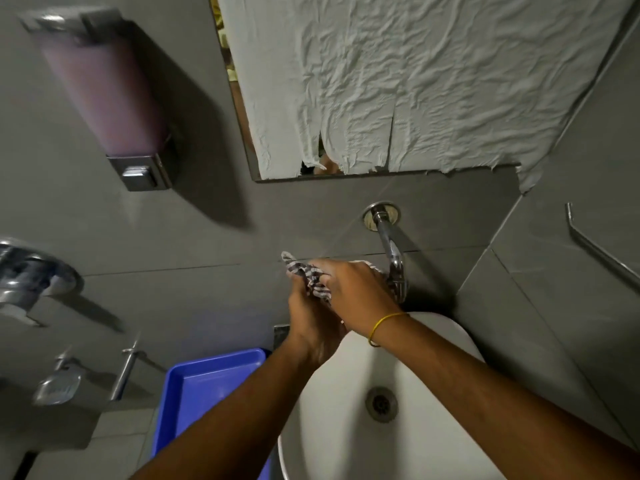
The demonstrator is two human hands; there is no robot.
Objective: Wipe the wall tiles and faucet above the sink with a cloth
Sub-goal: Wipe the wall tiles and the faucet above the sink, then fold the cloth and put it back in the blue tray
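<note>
A striped black-and-white cloth [304,275] is bunched between both my hands just above the back of the white sink [332,427]. My left hand [311,320] grips it from below and my right hand [356,289], with a yellow band at the wrist, closes over it from the right. The chrome faucet [389,251] juts from the grey wall tiles [207,289] immediately right of my right hand, its spout partly hidden behind my fingers.
A soap dispenser [107,98] hangs at the upper left. A mirror covered with crumpled paper [398,81] is above the faucet. A blue tray [207,386] sits left of the sink, chrome fittings [31,275] at far left, a metal rail [602,251] on the right wall.
</note>
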